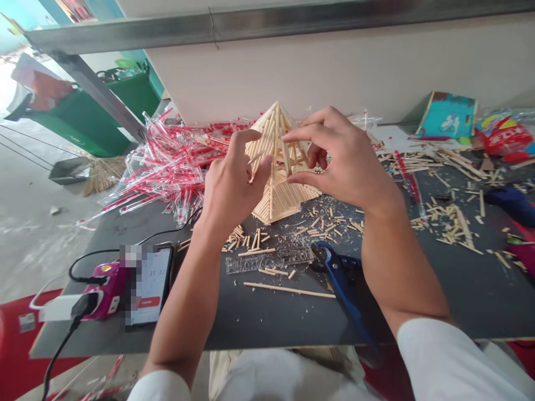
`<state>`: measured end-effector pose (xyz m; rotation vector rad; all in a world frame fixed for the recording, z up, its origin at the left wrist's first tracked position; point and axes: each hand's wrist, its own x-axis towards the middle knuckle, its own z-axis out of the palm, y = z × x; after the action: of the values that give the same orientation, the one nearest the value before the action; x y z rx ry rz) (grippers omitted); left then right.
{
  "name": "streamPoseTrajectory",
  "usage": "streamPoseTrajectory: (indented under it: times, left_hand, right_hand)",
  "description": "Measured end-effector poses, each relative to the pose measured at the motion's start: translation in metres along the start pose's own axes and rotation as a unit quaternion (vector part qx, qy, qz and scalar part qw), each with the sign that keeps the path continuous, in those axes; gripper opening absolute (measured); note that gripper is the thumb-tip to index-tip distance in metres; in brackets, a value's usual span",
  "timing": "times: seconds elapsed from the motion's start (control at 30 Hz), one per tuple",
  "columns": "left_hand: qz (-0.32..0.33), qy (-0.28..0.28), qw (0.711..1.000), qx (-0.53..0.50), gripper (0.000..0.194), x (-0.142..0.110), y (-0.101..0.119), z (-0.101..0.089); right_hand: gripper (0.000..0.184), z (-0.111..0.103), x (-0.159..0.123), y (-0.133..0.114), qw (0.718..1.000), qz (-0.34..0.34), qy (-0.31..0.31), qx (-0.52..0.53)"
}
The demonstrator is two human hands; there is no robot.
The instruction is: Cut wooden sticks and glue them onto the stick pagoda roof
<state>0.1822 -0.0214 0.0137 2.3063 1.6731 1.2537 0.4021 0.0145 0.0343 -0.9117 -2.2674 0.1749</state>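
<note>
A pyramid built of thin wooden sticks [279, 189] stands on the dark board [259, 317] in front of me. My left hand [232, 184] is at its left face, thumb and forefinger pinching a short stick against the slats. My right hand [340, 159] curls round the right side near the top, forefinger and thumb pressed on the frame. Both hands touch the pyramid.
Cut stick pieces [330, 220] litter the board. Blue-handled cutters [343, 281], a clear ruler [267, 260] and a long stick [288, 289] lie near me. A phone [151, 285] and pink charger [104, 289] sit at the left. Red-and-clear wrappers [167, 161] pile behind.
</note>
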Motion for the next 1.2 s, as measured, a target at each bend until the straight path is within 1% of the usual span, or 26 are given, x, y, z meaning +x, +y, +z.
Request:
streamPoseTrajectory:
  times: [0.1, 0.2, 0.27, 0.43, 0.67, 0.87, 1.07, 1.2]
  left_hand:
    - [-0.021, 0.007, 1.0, -0.006, 0.039, 0.0008, -0.0033, 0.0032]
    - [-0.044, 0.014, 0.999, -0.005, 0.046, 0.0019, -0.0075, 0.0066]
    - [-0.051, 0.01, 0.999, -0.004, 0.046, 0.0023, -0.0087, 0.0072]
    - [-0.05, -0.015, 0.999, -0.01, 0.036, 0.0022, -0.0044, 0.0037]
    - [-0.06, -0.023, 0.998, -0.004, 0.039, 0.0025, -0.0034, 0.0038]
    - [-0.052, -0.015, 0.999, -0.006, 0.039, 0.0025, -0.0048, 0.0041]
    - [-0.044, -0.021, 0.999, -0.007, 0.038, 0.0014, -0.0032, 0.0014]
    - [-0.05, -0.024, 0.998, 0.001, 0.04, 0.0017, -0.0027, 0.0009]
  right_hand:
    - [0.048, 0.0022, 0.0, 0.0002, 1.0, -0.007, -0.001, -0.002]
    - [0.047, 0.0041, 0.0002, -0.001, 1.0, -0.012, -0.005, -0.009]
    - [0.047, 0.0049, 0.0003, -0.0017, 1.0, -0.015, -0.006, -0.016]
    - [0.046, 0.0061, 0.0, -0.0013, 0.999, -0.02, -0.004, -0.032]
    - [0.048, 0.0065, -0.0008, -0.0006, 0.999, -0.02, -0.008, -0.047]
    - [0.049, 0.0001, -0.0044, -0.0016, 0.997, -0.043, -0.021, -0.055]
    - [0.055, 0.0002, -0.0057, -0.0044, 0.998, -0.019, -0.032, -0.047]
    - [0.05, 0.0033, -0.0039, -0.0086, 0.998, -0.011, -0.031, -0.045]
